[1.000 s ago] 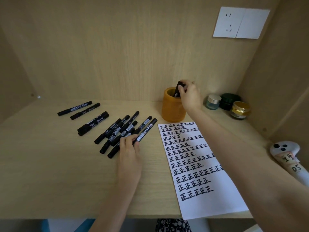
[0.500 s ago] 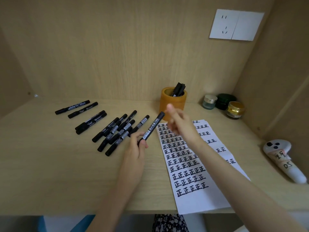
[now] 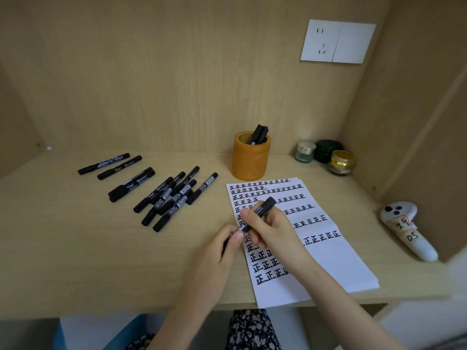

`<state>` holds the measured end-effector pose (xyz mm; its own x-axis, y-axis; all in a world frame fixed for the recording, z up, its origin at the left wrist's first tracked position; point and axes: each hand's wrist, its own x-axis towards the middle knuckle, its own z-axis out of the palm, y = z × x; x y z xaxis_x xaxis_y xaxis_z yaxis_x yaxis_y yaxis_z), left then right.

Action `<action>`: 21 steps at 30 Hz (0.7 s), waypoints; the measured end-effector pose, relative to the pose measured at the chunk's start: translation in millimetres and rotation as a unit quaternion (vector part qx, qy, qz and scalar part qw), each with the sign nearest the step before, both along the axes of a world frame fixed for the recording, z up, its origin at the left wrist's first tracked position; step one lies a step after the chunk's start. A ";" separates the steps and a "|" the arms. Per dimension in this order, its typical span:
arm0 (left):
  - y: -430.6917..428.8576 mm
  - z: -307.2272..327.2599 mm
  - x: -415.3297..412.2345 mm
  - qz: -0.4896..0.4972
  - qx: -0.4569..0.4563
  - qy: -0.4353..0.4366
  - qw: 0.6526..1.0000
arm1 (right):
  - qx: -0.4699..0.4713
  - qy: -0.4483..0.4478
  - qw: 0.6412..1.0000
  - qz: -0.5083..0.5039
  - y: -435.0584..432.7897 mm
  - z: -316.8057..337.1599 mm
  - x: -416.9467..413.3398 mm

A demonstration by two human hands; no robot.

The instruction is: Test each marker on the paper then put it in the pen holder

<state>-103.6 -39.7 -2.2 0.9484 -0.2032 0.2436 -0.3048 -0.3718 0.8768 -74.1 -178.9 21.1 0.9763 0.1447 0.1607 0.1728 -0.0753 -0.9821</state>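
Both hands hold one black marker (image 3: pixel 262 209) over the left part of the white paper (image 3: pixel 336 258), which is covered with rows of black characters. My left hand (image 3: pixel 222 245) grips its lower end, and my right hand (image 3: pixel 271 228) grips its upper part; the far tip sticks out past the fingers. Several more black markers (image 3: pixel 166 198) lie loose on the desk to the left. The orange pen holder (image 3: pixel 251 157) stands behind the paper with a few markers inside.
Three small jars (image 3: pixel 326 155) sit in the back right corner. A white controller (image 3: pixel 406 228) lies at the right wall. The wooden desk edge (image 3: pixel 126 309) runs close to my body. A wall socket (image 3: pixel 337 41) is mounted above.
My right hand left the pen holder and came back to the paper. My left hand lifted a marker from the pile and brought it over the paper, where both hands now hold it.
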 end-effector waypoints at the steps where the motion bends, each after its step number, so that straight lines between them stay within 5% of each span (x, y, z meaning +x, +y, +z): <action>1: -0.7 -0.8 -1.9 -0.007 -0.009 0.006 1.000 | 0.001 -0.003 1.000 -0.001 -1.1 -1.0 -2.7; 21: -8.2 -0.3 -11.2 -0.103 -0.091 0.082 0.987 | 0.010 -0.019 1.000 -0.017 -19.0 -4.7 -30.3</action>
